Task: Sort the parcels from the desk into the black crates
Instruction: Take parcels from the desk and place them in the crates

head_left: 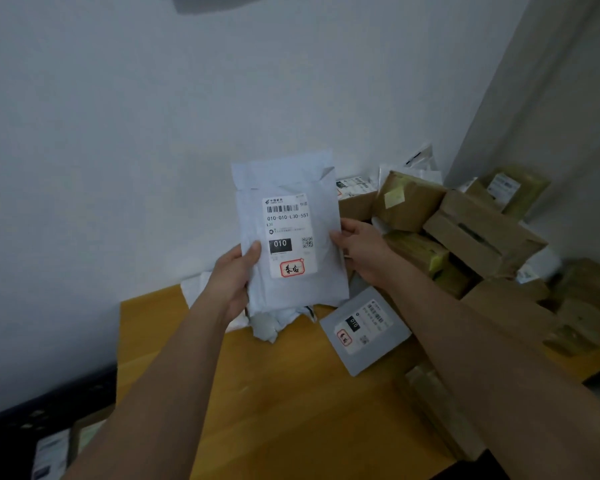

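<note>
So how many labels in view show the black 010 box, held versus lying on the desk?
Held up in both hands, on the white mailer: 1
Lying on the desk, on the grey mailer: 1
Total: 2

Both arms raised; left hand and right hand gripping (thumbs forward).

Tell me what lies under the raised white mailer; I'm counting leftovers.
Beneath the white mailer crumpled white bags lie on the desk; how many, it hides.
</note>
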Tool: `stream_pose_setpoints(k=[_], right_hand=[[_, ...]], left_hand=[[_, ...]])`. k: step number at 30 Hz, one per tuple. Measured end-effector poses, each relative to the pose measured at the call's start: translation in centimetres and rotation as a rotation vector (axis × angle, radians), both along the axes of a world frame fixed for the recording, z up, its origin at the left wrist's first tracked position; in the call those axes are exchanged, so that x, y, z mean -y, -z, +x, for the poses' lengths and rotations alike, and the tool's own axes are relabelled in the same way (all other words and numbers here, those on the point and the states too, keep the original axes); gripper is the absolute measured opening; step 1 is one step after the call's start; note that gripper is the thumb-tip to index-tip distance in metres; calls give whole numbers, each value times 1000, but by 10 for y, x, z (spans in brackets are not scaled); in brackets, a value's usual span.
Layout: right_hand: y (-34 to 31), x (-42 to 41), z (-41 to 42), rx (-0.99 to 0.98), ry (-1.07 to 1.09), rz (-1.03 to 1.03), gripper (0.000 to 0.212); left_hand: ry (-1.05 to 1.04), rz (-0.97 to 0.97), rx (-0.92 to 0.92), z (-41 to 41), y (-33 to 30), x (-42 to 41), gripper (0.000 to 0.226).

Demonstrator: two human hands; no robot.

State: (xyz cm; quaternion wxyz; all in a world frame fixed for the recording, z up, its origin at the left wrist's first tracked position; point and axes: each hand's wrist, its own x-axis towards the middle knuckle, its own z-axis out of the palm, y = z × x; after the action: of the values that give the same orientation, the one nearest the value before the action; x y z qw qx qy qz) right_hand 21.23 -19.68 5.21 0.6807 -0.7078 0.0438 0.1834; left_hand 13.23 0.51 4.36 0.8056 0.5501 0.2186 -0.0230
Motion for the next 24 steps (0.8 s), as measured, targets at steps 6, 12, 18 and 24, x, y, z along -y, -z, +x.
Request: stream_pose_setpoints(k=[6, 12, 18, 24], right_hand=[[-7, -6, -13, -5, -42, 37, 32], [-11, -12, -27, 5, -73, 66, 32], [-11, -20, -40, 5, -42, 14, 31], [-8, -30, -60, -30, -82, -27, 37]], left_hand=[[5, 25, 12, -15, -6, -12, 23], [9, 8, -11, -27, -12, -21, 21], [24, 41, -40, -35, -10, -33, 20], [-83, 50, -69, -53, -2, -47, 16]])
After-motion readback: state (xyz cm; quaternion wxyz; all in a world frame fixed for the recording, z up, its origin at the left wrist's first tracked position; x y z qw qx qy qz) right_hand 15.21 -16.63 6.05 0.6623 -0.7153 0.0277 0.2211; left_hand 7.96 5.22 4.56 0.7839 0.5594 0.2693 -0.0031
